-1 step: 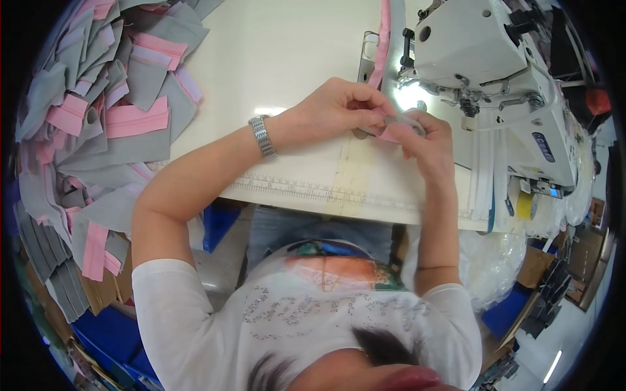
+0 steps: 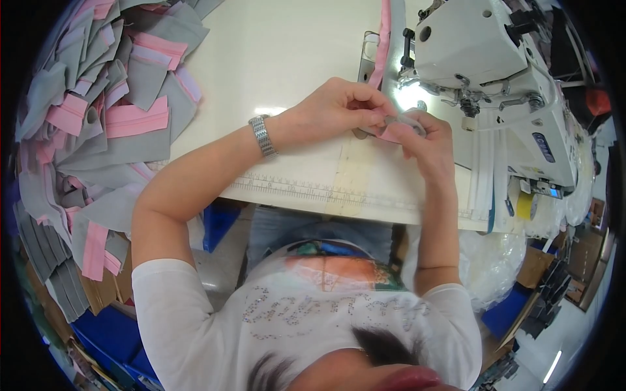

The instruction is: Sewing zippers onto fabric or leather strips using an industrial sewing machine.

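Just in front of the sewing machine (image 2: 473, 49), both hands meet over the end of a small grey and pink fabric piece (image 2: 390, 135). My left hand (image 2: 336, 112), with a metal watch (image 2: 262, 135) on its wrist, pinches the fabric from the left. My right hand (image 2: 432, 142) is closed on its other side, thumb on top, with grey cloth curling by the fingers. Most of the piece is hidden by the fingers. Behind the hands, a long pink-edged grey strip (image 2: 383, 42) runs away past the machine's lit needle area.
A big heap of grey fabric pieces with pink bands (image 2: 140, 120) covers the table's left side. A printed ruler tape (image 2: 313, 190) lies along the front edge of the white table (image 2: 280, 45). White tapes (image 2: 484, 169) hang at the right, above a clear plastic bag (image 2: 492, 267).
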`<state>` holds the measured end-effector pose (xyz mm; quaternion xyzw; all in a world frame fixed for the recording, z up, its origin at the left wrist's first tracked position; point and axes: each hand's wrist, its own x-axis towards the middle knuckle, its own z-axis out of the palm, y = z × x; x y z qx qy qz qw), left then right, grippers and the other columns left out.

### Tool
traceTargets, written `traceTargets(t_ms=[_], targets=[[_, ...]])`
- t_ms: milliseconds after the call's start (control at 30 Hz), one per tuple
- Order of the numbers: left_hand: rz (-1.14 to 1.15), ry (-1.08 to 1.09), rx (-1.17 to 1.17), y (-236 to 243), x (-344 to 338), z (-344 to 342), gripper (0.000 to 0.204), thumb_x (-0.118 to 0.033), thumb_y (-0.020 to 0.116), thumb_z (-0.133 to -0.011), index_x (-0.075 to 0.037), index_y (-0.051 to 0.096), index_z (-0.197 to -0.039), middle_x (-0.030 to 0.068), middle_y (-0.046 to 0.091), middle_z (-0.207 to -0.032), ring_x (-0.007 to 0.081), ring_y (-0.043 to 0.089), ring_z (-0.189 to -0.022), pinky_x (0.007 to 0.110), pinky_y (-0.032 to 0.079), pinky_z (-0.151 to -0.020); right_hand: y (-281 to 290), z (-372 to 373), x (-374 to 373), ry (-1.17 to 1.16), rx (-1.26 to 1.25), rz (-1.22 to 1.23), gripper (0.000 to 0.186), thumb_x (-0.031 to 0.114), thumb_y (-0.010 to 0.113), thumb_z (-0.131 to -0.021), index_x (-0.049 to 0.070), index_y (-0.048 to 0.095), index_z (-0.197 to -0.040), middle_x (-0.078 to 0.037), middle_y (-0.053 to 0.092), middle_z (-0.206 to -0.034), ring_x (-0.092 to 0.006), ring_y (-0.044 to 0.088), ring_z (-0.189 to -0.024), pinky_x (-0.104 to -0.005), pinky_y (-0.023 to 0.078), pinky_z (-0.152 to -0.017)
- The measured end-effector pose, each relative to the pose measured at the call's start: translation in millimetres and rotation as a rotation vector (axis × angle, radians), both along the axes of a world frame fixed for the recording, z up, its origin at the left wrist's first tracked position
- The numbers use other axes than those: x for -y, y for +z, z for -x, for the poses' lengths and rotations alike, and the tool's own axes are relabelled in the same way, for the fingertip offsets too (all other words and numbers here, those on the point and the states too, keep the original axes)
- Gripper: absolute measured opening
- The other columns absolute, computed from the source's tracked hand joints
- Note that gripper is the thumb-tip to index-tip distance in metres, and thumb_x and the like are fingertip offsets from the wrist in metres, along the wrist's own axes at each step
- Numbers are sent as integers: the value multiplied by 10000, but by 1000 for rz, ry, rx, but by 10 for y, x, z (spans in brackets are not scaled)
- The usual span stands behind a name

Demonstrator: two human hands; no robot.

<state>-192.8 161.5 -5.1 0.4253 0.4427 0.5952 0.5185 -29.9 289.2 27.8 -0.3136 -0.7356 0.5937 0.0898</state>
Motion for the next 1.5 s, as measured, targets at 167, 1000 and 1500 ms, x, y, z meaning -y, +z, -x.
traceTargets(t_ms=[167,1000,1500], targets=[[0,5,-19,-4,-17,16,183,-58,582,-897,7,636,-1059,25,645,-905,69,596,-818,216,497,-738,-24,12,-41,17,-1,14,198,179,733,-731,16,663,-821,18,558,-625,-38,447,-492,-202,351,-430],[-183,209,-255,9,64,-94,216,-102,650,-809,-53,631,-1019,100,630,-790,194,637,-721,288,499,-671,-59,-35,93,-208,-138,58,154,33,711,-700,-21,612,-804,-54,580,-755,-57,466,-432,-187,323,-354],[36,150,-109,45,-9,-43,179,-31,645,-834,-18,638,-1013,3,595,-828,39,542,-753,198,485,-682,-73,59,51,-185,-156,206,148,57,670,-777,-33,616,-881,-37,576,-667,-67,460,-437,-206,351,-387]])
